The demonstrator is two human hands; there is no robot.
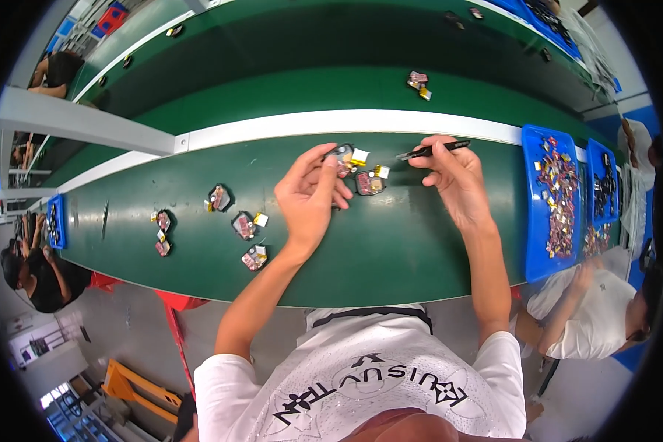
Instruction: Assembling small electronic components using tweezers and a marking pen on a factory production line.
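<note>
My left hand pinches a small electronic assembly, a dark casing with a silver and yellow piece sticking out to its right. My right hand grips a pair of black tweezers between thumb and fingers. The tips point left, apart from the held assembly. Just below, between the hands, a second open-cased assembly lies on the green worktop, a reddish board inside it. Left of my left forearm lie several similar assemblies, among them one in a dark case and one with a silver piece.
A large blue tray of small colourful parts stands at the right, beside a smaller blue tray. Beyond a white rail runs a green belt carrying scattered assemblies. Other people sit at both ends.
</note>
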